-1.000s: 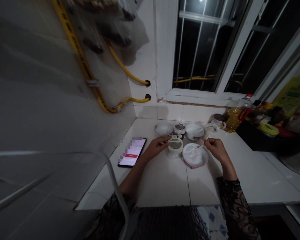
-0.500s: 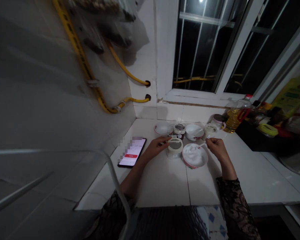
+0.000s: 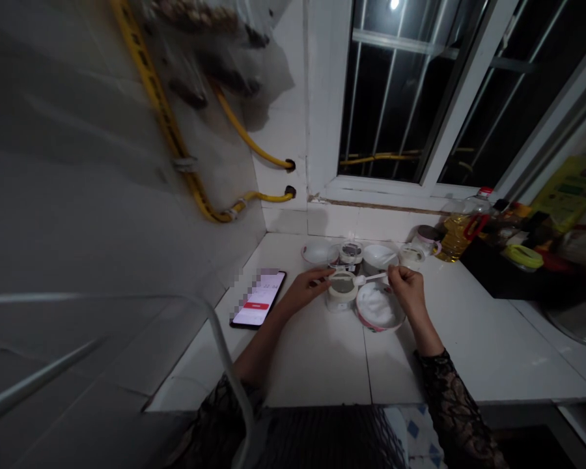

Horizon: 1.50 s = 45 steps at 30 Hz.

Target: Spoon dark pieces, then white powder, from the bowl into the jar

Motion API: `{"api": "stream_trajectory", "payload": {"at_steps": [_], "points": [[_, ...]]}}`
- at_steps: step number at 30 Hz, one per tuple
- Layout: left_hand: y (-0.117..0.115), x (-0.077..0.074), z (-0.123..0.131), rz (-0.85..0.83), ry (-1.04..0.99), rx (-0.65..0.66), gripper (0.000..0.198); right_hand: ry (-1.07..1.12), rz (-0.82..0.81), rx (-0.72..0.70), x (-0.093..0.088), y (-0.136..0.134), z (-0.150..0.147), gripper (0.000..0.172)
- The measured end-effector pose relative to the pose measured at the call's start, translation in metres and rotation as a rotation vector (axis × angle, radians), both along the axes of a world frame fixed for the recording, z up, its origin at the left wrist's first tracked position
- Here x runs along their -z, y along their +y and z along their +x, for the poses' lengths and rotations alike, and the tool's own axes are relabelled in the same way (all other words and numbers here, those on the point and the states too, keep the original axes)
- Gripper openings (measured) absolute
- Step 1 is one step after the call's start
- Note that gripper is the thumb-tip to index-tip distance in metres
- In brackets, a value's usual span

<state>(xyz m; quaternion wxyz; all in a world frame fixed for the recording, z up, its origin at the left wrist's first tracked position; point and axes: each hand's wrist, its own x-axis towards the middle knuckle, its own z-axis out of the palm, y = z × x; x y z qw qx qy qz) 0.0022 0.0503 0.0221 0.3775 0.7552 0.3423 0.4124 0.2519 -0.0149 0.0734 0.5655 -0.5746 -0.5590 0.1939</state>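
Note:
My right hand (image 3: 407,290) pinches the handle of a small white spoon (image 3: 374,277). A heap of white powder sits on the spoon's bowl, close to the right rim of a small jar (image 3: 342,301). That jar is pale, with its clear lid (image 3: 342,266) tipped back. From the left, my left hand (image 3: 303,290) grips the jar's upper edge with its fingertips. Below the spoon and my right hand stands a bowl (image 3: 378,309) of white powder with a pink-red outer side.
Behind are a white bowl (image 3: 318,253), a dark-filled jar (image 3: 351,251), another bowl (image 3: 375,255) and a pale-lidded jar (image 3: 413,254). A lit phone (image 3: 258,299) lies at left. An oil bottle (image 3: 456,231) and a black box (image 3: 493,270) stand at right.
My right hand has moved left, bringing the powder-laden spoon up from the powder bowl toward the open jar. My left hand stays at the jar.

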Motion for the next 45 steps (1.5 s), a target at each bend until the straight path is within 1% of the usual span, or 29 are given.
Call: {"api": "stream_trajectory", "payload": {"at_steps": [2, 4, 8, 10, 11, 13, 15, 17, 19, 21, 23, 25, 27, 30, 35, 42, 45], "points": [[0.0, 0.0, 0.0, 0.002, -0.002, 0.004, 0.04, -0.074, 0.093, 0.028, 0.001, -0.002, -0.007, 0.045], [-0.001, 0.0, 0.001, 0.004, -0.008, 0.002, 0.04, -0.247, 0.216, 0.04, 0.003, -0.003, -0.013, 0.043], [-0.001, 0.0, 0.002, 0.003, -0.02, -0.001, 0.042, -0.775, 0.465, -0.092, 0.007, -0.006, -0.022, 0.04], [-0.001, 0.0, 0.002, -0.002, -0.018, -0.005, 0.042, -0.921, 0.534, -0.114, 0.006, -0.006, -0.023, 0.041], [-0.001, 0.0, 0.001, -0.005, -0.014, -0.005, 0.042, -0.937, 0.548, -0.099, 0.005, -0.006, -0.022, 0.04], [0.0, 0.0, 0.001, -0.012, -0.006, -0.003, 0.042, -0.873, 0.54, -0.045, 0.003, -0.007, -0.016, 0.037], [0.0, 0.0, 0.001, -0.018, -0.002, 0.0, 0.042, -0.745, 0.477, 0.015, 0.0, -0.008, -0.005, 0.036], [0.0, -0.001, 0.0, -0.02, -0.003, -0.003, 0.041, -0.619, 0.356, 0.058, -0.001, -0.009, 0.01, 0.039], [-0.001, -0.001, 0.0, -0.019, -0.004, -0.004, 0.04, -0.536, 0.202, 0.071, -0.002, -0.01, 0.027, 0.042], [-0.001, -0.001, 0.0, -0.016, -0.004, -0.002, 0.04, -0.513, 0.099, 0.092, -0.003, -0.011, 0.041, 0.041], [0.0, -0.001, 0.0, -0.015, 0.0, -0.003, 0.039, -0.524, 0.03, 0.116, -0.002, -0.012, 0.05, 0.04], [0.0, 0.0, 0.001, -0.016, 0.002, -0.007, 0.039, -0.554, -0.025, 0.114, -0.001, -0.012, 0.051, 0.038], [0.0, 0.001, 0.001, -0.016, -0.003, -0.008, 0.039, -0.591, -0.072, 0.076, 0.001, -0.011, 0.045, 0.038], [0.0, 0.002, 0.001, -0.015, -0.014, -0.003, 0.04, -0.598, -0.116, -0.006, 0.006, -0.007, 0.034, 0.039], [0.0, 0.001, 0.002, -0.019, -0.008, 0.006, 0.041, -0.455, -0.125, -0.076, 0.014, -0.001, 0.03, 0.04], [0.0, 0.0, 0.001, -0.014, 0.0, 0.002, 0.044, -0.236, -0.147, -0.068, 0.007, -0.001, 0.034, 0.044], [0.0, 0.0, 0.001, -0.006, 0.003, -0.002, 0.043, -0.222, -0.141, -0.048, 0.006, -0.001, 0.036, 0.045]]}}
